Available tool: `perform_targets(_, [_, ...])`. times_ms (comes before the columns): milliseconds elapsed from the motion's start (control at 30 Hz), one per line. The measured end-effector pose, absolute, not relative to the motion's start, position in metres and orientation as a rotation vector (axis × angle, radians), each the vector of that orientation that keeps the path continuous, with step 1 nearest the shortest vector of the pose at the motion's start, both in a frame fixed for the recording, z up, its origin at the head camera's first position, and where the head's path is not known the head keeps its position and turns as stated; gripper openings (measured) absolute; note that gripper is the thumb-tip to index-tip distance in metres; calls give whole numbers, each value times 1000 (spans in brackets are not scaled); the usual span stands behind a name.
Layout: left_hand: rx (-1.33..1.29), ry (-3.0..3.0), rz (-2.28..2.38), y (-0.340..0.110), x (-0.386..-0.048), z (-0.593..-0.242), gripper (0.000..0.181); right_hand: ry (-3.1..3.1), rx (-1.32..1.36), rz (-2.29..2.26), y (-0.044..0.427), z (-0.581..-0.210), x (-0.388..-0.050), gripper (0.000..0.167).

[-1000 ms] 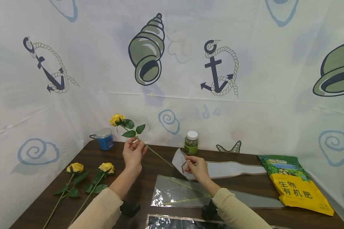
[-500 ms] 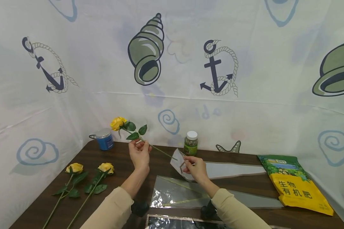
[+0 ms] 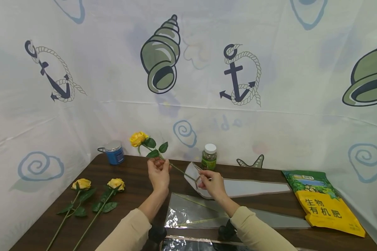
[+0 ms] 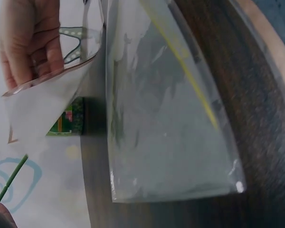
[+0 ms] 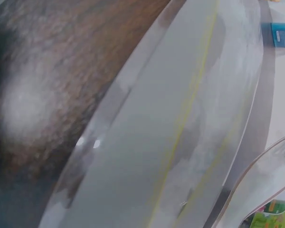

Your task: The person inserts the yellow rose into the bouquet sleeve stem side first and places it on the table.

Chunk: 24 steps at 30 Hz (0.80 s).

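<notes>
"So why grip the rose (image 3: 139, 138) below its leaves?"
"Steadiness, probably — left hand (image 3: 159, 174) pinches there, bloom toward ten o'clock, stem tip toward four, at the mouth of the sleeve (image 3: 238, 187); right hand (image 3: 213, 183) pinches its rim, seemingly to spread it."

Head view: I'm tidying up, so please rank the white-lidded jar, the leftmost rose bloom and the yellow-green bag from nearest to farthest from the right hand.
1. White-lidded jar: just beyond the right hand.
2. Yellow-green bag: off to that hand's right.
3. Leftmost rose bloom: far over on the left.
</notes>
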<state>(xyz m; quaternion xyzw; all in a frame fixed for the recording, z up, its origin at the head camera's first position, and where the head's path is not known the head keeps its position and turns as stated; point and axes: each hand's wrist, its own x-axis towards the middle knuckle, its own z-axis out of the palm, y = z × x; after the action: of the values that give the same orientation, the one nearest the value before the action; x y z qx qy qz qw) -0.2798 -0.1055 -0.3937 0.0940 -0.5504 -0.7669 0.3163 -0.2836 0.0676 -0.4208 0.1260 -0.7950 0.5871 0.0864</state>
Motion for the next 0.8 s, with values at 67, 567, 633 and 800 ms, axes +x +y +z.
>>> perform_targets(67, [245,-1454,-2026,-105,-279,-395,29,-2361,388,1757,66,-420,-283,22])
perform_targets(567, [213,-1589,-1898,-93,-275,-419,26,-2336,442,1801,52,-389,-260,21])
perform_targets(633, [213,-1621,-1855,-91,-273,-421,26,-2339,437,1804,51,-397,-266,22])
perform_targets(800, [183,-1637,-1824,-91,-272,-423,27,-2355,412,1789,50,-411,-277,22])
